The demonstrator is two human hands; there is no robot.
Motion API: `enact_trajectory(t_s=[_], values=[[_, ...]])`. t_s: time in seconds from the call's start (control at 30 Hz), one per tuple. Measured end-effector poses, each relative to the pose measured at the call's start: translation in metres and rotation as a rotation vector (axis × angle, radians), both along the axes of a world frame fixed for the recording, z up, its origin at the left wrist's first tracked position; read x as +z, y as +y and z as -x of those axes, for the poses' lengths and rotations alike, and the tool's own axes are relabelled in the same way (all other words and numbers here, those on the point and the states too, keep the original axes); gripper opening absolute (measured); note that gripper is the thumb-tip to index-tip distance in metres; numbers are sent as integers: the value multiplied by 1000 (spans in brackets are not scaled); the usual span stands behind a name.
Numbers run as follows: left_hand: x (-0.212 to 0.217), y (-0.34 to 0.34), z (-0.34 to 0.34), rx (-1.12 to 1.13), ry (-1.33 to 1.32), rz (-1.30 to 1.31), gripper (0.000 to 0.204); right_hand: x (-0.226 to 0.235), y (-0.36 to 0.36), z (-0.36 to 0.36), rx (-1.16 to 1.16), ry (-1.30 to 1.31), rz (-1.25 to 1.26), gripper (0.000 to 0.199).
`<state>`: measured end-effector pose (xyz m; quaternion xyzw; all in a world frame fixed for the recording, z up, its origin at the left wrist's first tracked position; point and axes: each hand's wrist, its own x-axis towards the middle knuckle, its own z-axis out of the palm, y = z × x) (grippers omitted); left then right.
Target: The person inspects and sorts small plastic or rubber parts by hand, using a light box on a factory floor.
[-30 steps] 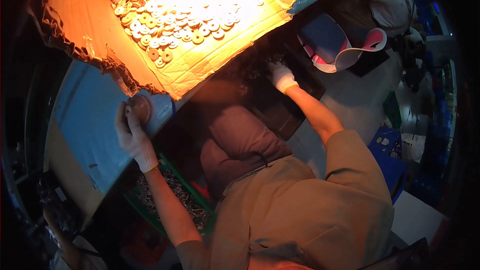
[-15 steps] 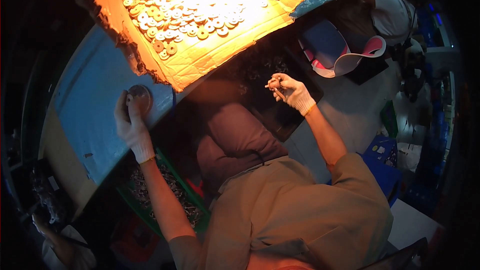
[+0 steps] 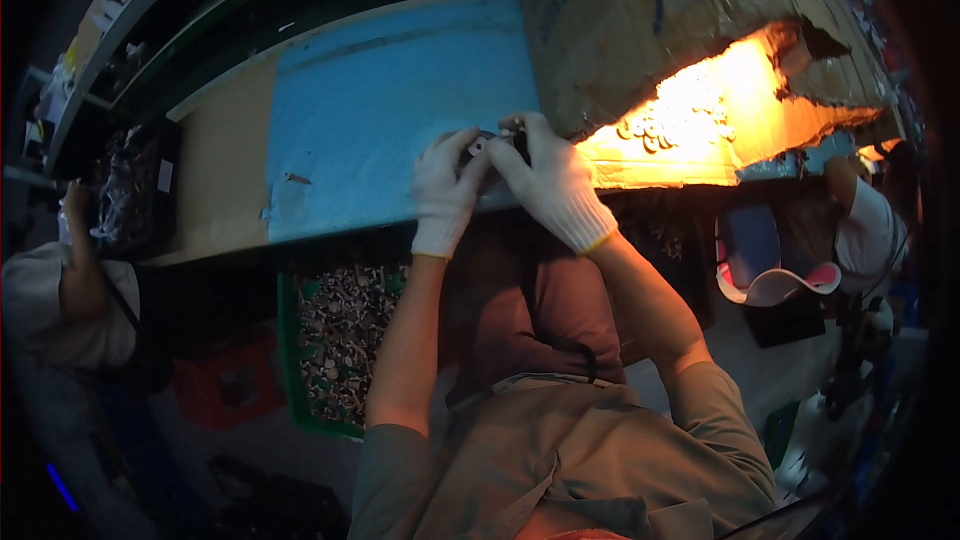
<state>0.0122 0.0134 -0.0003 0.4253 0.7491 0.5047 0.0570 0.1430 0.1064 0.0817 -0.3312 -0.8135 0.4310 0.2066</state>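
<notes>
Both hands wear white knit gloves with yellow cuffs and meet over the front edge of the blue tabletop (image 3: 390,90). My left hand (image 3: 445,195) is closed, pinching a small pale washer (image 3: 478,147) with a dark hole between thumb and fingers. Against it, slightly to the right, my right hand (image 3: 558,185) is closed too, its thumb reaching toward the washer. Small dark and shiny metal bits (image 3: 514,134) show between the right thumb and fingers; their kind is hidden by the glove. A dark rounded edge beside the washer is too covered to name.
Right of my hands stands a torn cardboard box (image 3: 610,40), brightly lit inside, with many washers (image 3: 680,118). Below the table edge at left is a green crate (image 3: 290,340) of small metal parts. A red stool (image 3: 228,380), a chair (image 3: 752,250) and people at both sides are nearby.
The view has swung left. My hands, apart before, have come together; the left was over a round disc at the table edge, and the right has come up from above the floor with its small parts.
</notes>
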Motion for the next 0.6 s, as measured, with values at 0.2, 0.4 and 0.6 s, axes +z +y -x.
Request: enact_trajectory(t_s=[0.2,0.4,0.6], values=[[-10,-1,6,6,105,-37,39,-2,2,37,6,-320,-263,51],[-8,0,5,7,138,-44,42,33,7,55,188,-651,-382,41],[-1,-10,0,70,-476,-429,47,25,9,54,332,-583,-607,33]])
